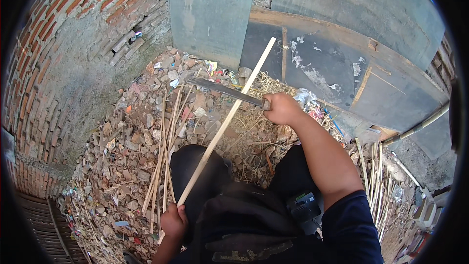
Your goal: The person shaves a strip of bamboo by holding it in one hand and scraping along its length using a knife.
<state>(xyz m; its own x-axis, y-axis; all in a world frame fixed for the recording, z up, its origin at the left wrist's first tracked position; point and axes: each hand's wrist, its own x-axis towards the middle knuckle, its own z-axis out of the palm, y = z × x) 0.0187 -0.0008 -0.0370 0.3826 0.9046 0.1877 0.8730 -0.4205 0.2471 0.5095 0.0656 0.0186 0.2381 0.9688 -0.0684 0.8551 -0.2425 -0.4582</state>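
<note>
My left hand is closed around the lower end of a long pale bamboo strip. The strip slants up and to the right, across my left knee and out in front of me. My right hand grips the handle of a machete. Its dark blade points left and crosses the strip in its upper half. Whether the edge touches or bites into the strip, I cannot tell.
Several bamboo strips lie on the rubble to my left, and more strips lie at the right. Curly shavings cover the ground ahead. A brick wall stands left; grey panels stand at the back.
</note>
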